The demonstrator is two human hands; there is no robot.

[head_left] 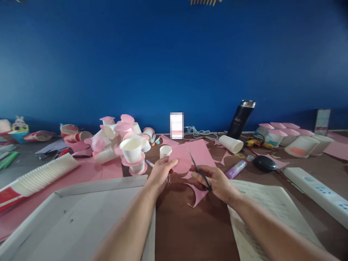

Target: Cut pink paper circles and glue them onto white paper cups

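Pink paper [199, 154] is pinched at its left edge by my left hand [162, 171], thumb on top. My right hand [212, 181] has its fingers wrapped round the dark handles of scissors [193, 158], whose blades lie at the paper and point up and away. A curved pink offcut [198, 195] rests on the brown table [190, 232] below my hands. Just behind my left hand stands a white paper cup [165, 151].
Piled cups with pink paper [132, 152] stand left. A long cup stack [49, 174] and a white box lid [103, 214] lie nearer. At right are a black flask [239, 119], a purple glue stick [236, 169], a mouse [264, 163] and a power strip [318, 192].
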